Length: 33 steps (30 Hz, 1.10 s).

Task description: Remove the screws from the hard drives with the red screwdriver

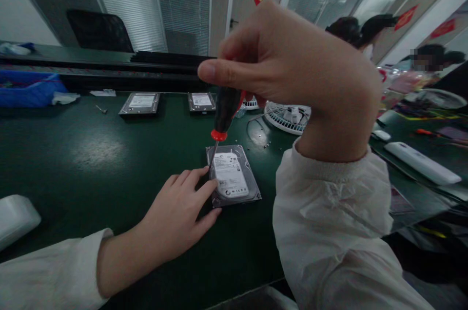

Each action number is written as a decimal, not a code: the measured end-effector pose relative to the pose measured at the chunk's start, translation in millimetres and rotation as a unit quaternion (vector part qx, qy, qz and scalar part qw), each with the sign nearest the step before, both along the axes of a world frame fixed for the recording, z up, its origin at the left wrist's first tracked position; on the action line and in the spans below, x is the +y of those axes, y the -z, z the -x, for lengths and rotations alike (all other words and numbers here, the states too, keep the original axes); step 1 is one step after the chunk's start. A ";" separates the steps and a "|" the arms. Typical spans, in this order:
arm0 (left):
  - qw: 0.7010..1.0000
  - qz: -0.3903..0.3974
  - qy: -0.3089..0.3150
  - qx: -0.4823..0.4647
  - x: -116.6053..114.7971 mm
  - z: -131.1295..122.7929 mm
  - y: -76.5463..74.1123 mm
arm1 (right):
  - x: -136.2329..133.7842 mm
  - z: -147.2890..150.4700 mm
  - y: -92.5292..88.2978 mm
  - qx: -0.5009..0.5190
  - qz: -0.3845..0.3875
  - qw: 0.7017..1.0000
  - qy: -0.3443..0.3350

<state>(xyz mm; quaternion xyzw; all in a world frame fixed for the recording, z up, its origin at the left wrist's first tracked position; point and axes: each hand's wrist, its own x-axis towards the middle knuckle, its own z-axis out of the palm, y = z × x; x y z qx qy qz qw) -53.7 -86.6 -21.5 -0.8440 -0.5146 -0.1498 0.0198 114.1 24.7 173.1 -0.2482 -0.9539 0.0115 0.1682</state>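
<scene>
A hard drive with a white label lies flat on the green table, label side up. My right hand is closed around the black and red handle of a screwdriver, held from above. Its thin shaft slants down to the drive's left edge, where the tip is hard to make out near my fingers. My left hand holds the drive at its left side, with fingertips on the edge and the thumb by the near left corner.
Two more hard drives, one at left and one nearer the middle, lie farther back. Small screws are scattered beyond the drive. Round white fan grilles stand behind my right wrist. A blue bin is at far left; people sit at far right.
</scene>
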 end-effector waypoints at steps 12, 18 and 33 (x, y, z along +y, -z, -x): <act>1.000 -0.001 -0.001 -0.002 0.1 0.6 1.1 | 3.4 -6.3 -3.4 -0.032 0.004 0.998 -0.048; 1.000 -0.003 0.002 0.002 0.1 -0.6 0.6 | 3.5 -0.3 -1.0 -0.027 0.022 0.998 -0.043; 1.000 -0.002 -0.001 0.002 0.0 0.4 1.4 | 1.2 -11.7 -5.1 -0.075 0.014 0.997 -0.002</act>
